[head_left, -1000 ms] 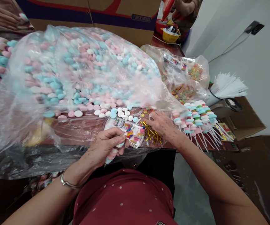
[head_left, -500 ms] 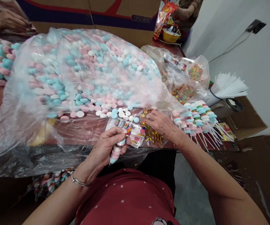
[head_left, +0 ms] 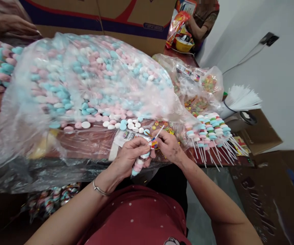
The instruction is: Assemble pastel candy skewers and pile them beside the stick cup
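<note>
My left hand point(head_left: 129, 156) is closed around a candy skewer point(head_left: 140, 162), a white stick threaded with pink, white and blue discs. My right hand point(head_left: 167, 145) has its fingers pinched at the skewer's upper end, where the stick point(head_left: 159, 132) pokes out; what it pinches there is too small to name. Under both hands lie small printed packets point(head_left: 126, 136) and gold twist ties point(head_left: 165, 157). Loose candy discs point(head_left: 123, 124) sit just beyond, spilling from a big clear bag of pastel candy point(head_left: 91, 78).
Finished candy skewers point(head_left: 210, 131) lie in a heap to the right, beside a bag of small coloured ring candies point(head_left: 200, 92) and a bundle of white sticks point(head_left: 241, 98). Cardboard boxes point(head_left: 126, 17) stand behind. Other people's hands point(head_left: 11, 23) work at the far left and back right.
My right hand has come left from the gold ties to meet the left hand at the skewer's top. The left hand has moved slightly to the right with the skewer.
</note>
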### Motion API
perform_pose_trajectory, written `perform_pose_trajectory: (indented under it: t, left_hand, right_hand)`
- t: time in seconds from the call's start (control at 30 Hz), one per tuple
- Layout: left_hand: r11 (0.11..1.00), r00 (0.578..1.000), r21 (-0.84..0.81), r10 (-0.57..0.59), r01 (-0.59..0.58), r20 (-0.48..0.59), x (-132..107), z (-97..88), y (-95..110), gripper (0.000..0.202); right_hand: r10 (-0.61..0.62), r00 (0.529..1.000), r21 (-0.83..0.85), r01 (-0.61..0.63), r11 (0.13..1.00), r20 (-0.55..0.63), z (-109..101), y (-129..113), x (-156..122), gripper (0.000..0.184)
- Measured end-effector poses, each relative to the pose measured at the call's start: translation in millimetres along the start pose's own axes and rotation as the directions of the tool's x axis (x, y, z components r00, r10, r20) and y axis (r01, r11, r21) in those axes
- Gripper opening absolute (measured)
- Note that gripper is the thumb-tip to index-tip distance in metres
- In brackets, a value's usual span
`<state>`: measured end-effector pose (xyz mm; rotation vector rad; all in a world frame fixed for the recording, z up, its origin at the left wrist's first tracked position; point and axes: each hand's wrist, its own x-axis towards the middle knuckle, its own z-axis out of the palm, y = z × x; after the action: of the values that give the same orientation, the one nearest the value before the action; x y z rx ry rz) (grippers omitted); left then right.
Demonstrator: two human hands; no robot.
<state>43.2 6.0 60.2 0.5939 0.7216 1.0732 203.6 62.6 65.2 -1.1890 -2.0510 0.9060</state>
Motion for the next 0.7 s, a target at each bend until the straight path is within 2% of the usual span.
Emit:
perform_pose_trajectory:
  t: [0.1, 0.17, 0.3, 0.43, 0.53, 0.6, 0.63, 0.7]
  left_hand:
    - [1.0, 1.0, 0.0, -0.022, 0.022, -0.015, 3.8, -0.1, -1.7, 0.027]
    - [1.0, 0.999, 0.011, -0.026, 0.027, -0.044, 4.7, -1.5, -2.8, 0.029]
    - [1.0, 0.998, 0.027, 0.005, -0.004, -0.061, 4.5, -3.7, -6.6, 0.033]
    - [0.998, 0.994, 0.034, 0.056, -0.053, -0.094, 3.0, -4.7, -10.3, 0.033]
    - [0.996, 0.986, 0.046, 0.076, -0.07, -0.151, 2.0, -3.5, -9.5, 0.031]
    - [0.997, 0.974, 0.046, 0.07, -0.062, -0.215, 2.4, -1.6, -7.4, 0.032]
    - [0.998, 0.968, 0.042, 0.061, -0.052, -0.244, 2.9, -0.5, -6.3, 0.033]
    - [0.999, 0.956, 0.039, 0.035, -0.025, -0.293, 4.5, 1.1, -4.5, 0.033]
  right_hand:
    - [0.076, 0.997, 0.278, -0.082, 0.957, 0.033, 7.8, -8.1, -9.5, 0.018]
    - [0.108, 0.992, 0.365, -0.122, 0.923, 0.06, 10.1, -11.9, -13.1, 0.017]
    - [0.122, 0.991, 0.392, -0.134, 0.91, 0.056, 13.0, -14.1, -15.5, 0.012]
    - [0.127, 0.988, 0.384, -0.151, 0.911, 0.086, 16.6, -11.8, -17.3, 0.018]
    - [0.063, 0.998, 0.218, -0.068, 0.974, 0.029, 19.2, -10.9, -20.6, 0.022]
    - [-0.088, 0.994, -0.047, 0.085, 0.995, -0.068, 21.0, -10.9, -23.7, 0.024]
    - [-0.19, 0.976, -0.215, 0.165, 0.963, -0.102, 21.7, -11.0, -25.3, 0.024]
    - [-0.402, 0.912, -0.513, 0.306, 0.802, -0.084, 21.8, -11.0, -27.8, 0.023]
